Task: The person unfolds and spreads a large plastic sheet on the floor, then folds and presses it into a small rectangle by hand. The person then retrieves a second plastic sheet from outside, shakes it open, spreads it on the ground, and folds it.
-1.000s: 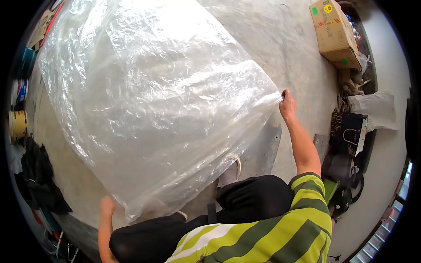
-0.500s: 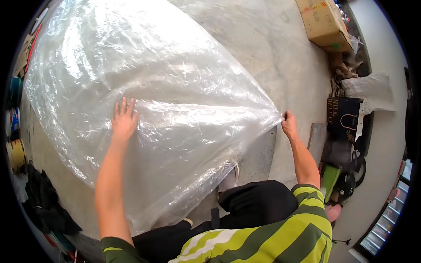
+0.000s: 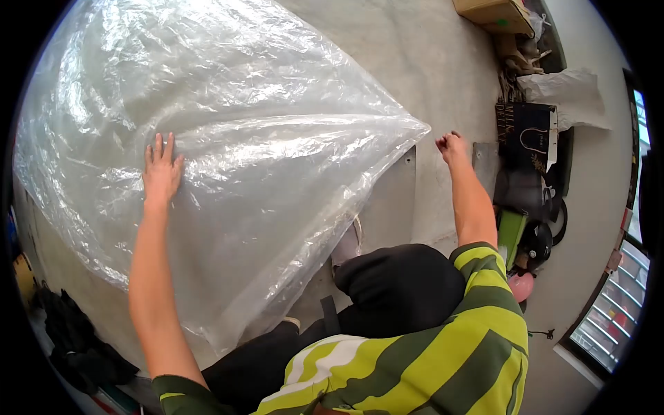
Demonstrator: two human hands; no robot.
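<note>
A large clear plastic sheet, wrinkled and shiny, spreads over the floor and narrows to a pointed corner at its right. My left hand lies flat on it, fingers spread. A short gap separates my right hand from that corner. Its fingers are loosely bent and slightly apart, with nothing visible in them. Below the sheet's lower right edge, a shoe is partly covered by the plastic.
Along the right wall are a cardboard box, a black paper bag, a white sack, a green item and a pink round object. Black fabric lies at lower left. The concrete floor shows beyond the sheet.
My right hand has let go of the sheet's corner and is now apart from it. My left hand stays flat on the plastic. The camera view has shifted.
</note>
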